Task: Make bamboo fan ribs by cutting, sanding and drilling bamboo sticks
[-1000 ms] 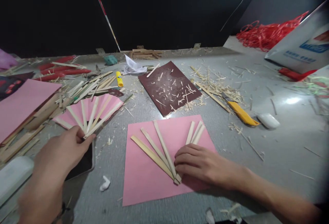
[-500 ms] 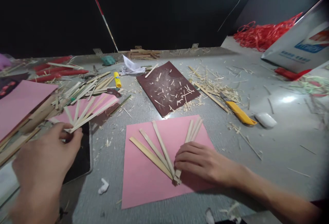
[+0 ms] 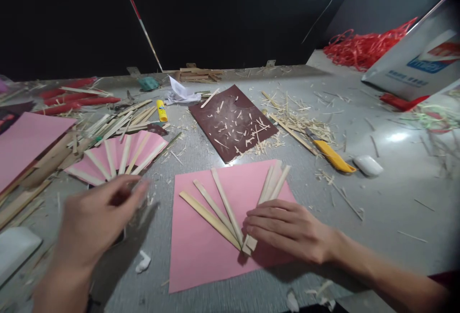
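Note:
A fan of thin wooden sticks [image 3: 226, 205] lies on a pink paper sheet [image 3: 201, 270], the sticks meeting at its lower middle. My right hand [image 3: 287, 229] rests on the sticks on the right side, fingers together over them. On the left, my left hand [image 3: 108, 207] hovers above the table, blurred, thumb and fingers apart, with nothing seen in it. Just beyond it a finished-looking pink fan with sticks [image 3: 117, 152] lies spread, its base hidden behind that hand.
Behind the sheet is a dark red board [image 3: 235, 123] with shavings. A yellow cutter [image 3: 334, 156] and white lump [image 3: 368, 165] lie right; a glue stick [image 3: 161, 110], loose sticks and another pink sheet [image 3: 30, 140] are left. A printed bag [image 3: 417, 59] stands far right.
My left hand has let go of the pink fan and moved right; the fan now lies spread flatter. Under my right hand, the right-side sticks have spread slightly apart.

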Tool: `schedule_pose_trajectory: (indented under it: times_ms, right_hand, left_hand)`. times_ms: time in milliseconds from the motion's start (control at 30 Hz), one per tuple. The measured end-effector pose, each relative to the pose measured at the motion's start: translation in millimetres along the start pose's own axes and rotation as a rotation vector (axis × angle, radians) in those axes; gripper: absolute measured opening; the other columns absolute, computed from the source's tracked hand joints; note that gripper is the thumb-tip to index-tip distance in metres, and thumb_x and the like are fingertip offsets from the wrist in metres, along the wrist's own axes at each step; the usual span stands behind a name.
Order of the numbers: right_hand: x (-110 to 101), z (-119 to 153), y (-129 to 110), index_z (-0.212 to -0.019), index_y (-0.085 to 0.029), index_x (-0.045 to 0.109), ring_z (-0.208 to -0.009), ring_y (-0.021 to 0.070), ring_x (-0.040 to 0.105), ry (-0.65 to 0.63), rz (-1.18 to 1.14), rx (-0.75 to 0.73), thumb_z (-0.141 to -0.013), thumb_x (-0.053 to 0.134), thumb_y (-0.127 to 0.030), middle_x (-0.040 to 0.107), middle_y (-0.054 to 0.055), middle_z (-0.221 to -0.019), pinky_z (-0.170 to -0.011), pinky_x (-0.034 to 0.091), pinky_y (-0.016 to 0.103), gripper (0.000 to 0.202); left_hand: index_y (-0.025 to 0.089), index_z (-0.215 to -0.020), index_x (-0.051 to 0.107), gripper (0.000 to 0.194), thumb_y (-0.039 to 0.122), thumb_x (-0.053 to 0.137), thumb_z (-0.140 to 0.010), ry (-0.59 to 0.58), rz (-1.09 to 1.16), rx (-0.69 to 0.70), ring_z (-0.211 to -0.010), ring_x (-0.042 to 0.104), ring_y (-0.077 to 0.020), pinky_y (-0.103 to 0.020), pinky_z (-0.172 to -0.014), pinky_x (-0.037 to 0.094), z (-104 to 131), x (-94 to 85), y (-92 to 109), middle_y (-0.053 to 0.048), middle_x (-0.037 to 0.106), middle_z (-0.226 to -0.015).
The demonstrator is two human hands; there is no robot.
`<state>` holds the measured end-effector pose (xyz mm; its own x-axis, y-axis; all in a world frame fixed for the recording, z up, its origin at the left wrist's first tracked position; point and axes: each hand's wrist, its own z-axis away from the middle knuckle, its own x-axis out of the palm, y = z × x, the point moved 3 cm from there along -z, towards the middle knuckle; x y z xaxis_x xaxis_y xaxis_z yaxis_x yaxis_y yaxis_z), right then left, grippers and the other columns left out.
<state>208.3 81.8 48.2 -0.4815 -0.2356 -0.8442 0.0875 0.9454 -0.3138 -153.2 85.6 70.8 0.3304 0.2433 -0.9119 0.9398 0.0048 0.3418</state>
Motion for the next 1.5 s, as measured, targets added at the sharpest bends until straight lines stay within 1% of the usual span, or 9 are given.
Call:
schedule_pose_trajectory:
  times_ms: [133, 233, 400, 567, 767, 967, 1133, 1233, 1500]
  right_hand:
    - [-3.4, -0.7, -4.2, -0.134, 0.001, 0.061, -0.134, 0.0251, 0.060, 0.022, 0.019, -0.002, -0.108, 0.038, -0.013, 0.072, 0.019, -0.128, -0.108, 0.057, 0.043, 0.037]
    - [-2.7, -0.5, -5.9, -0.130, 0.001, 0.063, -0.133, 0.0258, 0.061, 0.031, 0.018, -0.015, -0.107, 0.040, -0.013, 0.072, 0.020, -0.127, -0.109, 0.056, 0.043, 0.035]
    - [1.1, -0.4, -1.7, -0.125, -0.001, 0.065, -0.128, 0.0262, 0.064, 0.049, -0.023, -0.005, -0.107, 0.042, -0.013, 0.074, 0.020, -0.121, -0.102, 0.060, 0.044, 0.031]
    - [0.4, -1.8, 8.5, -0.116, -0.005, 0.067, -0.112, 0.0255, 0.069, -0.015, -0.100, 0.064, -0.108, 0.041, -0.014, 0.075, 0.017, -0.113, -0.095, 0.060, 0.043, 0.029]
    - [2.6, -0.6, 15.4, -0.111, -0.009, 0.068, -0.113, 0.0255, 0.065, -0.197, -0.191, 0.158, -0.109, 0.038, -0.014, 0.074, 0.013, -0.115, -0.095, 0.055, 0.043, 0.030]
    - [2.6, -1.6, 15.6, -0.116, -0.011, 0.068, -0.111, 0.0230, 0.066, -0.179, -0.181, 0.163, -0.110, 0.036, -0.016, 0.074, 0.013, -0.111, -0.096, 0.054, 0.042, 0.032]
    - [0.2, -2.9, 14.3, -0.118, -0.010, 0.067, -0.113, 0.0233, 0.065, -0.133, -0.150, 0.173, -0.109, 0.038, -0.014, 0.074, 0.013, -0.111, -0.096, 0.054, 0.042, 0.031]
    - [0.3, -3.6, 14.3, -0.118, -0.010, 0.067, -0.114, 0.0235, 0.064, -0.123, -0.139, 0.184, -0.109, 0.040, -0.013, 0.074, 0.014, -0.111, -0.096, 0.054, 0.042, 0.029]
    - [3.8, -3.5, 12.3, -0.117, -0.010, 0.067, -0.114, 0.0235, 0.063, -0.146, -0.145, 0.206, -0.107, 0.046, -0.013, 0.073, 0.013, -0.111, -0.097, 0.054, 0.042, 0.024]
  left_hand:
    - [0.020, -0.104, 0.066, 0.009, 0.021, 0.056, -0.103, -0.221, 0.396, 0.714, -0.068, 0.062, -0.0122, -0.024, -0.062, 0.048, 20.9, 31.3, 64.4, 0.000, 0.069, -0.086]
    - [0.016, -0.102, 0.065, 0.006, 0.019, 0.061, -0.100, -0.262, 0.400, 0.833, -0.077, 0.063, -0.0168, -0.029, -0.067, 0.052, 38.5, 56.8, 89.8, -0.005, 0.068, -0.090]
    - [0.007, -0.117, 0.064, 0.020, 0.006, 0.055, -0.099, -0.212, 0.269, 1.033, -0.118, 0.060, -0.0298, -0.048, -0.099, 0.051, 53.4, 78.4, 106.7, -0.016, 0.067, -0.122]
    - [0.010, -0.110, 0.066, 0.018, 0.007, 0.050, -0.102, -0.198, 0.260, 1.075, -0.107, 0.064, -0.0245, -0.043, -0.092, 0.055, 50.8, 77.7, 107.6, -0.015, 0.069, -0.111]
    - [0.012, -0.103, 0.067, 0.017, 0.008, 0.051, -0.102, -0.170, 0.234, 1.086, -0.097, 0.065, -0.0224, -0.040, -0.085, 0.056, 50.0, 78.6, 105.4, -0.012, 0.070, -0.100]
    - [0.009, -0.102, 0.067, 0.018, 0.005, 0.050, -0.100, -0.112, 0.200, 1.154, -0.093, 0.065, -0.0234, -0.043, -0.085, 0.057, 51.9, 75.8, 104.2, -0.012, 0.070, -0.098]
    - [0.005, -0.106, 0.064, 0.026, 0.000, 0.040, -0.098, -0.075, 0.283, 1.121, -0.109, 0.064, -0.0277, -0.052, -0.097, 0.055, 48.4, 62.8, 105.1, -0.018, 0.070, -0.110]
    - [0.006, -0.109, 0.063, 0.026, 0.000, 0.041, -0.098, -0.059, 0.325, 1.095, -0.105, 0.064, -0.0254, -0.048, -0.095, 0.056, 45.0, 57.7, 104.9, -0.016, 0.070, -0.107]
    - [0.008, -0.107, 0.065, 0.017, 0.006, 0.049, -0.101, -0.142, 0.256, 1.107, -0.088, 0.061, -0.0216, -0.041, -0.081, 0.054, 48.5, 75.1, 101.7, -0.011, 0.067, -0.095]
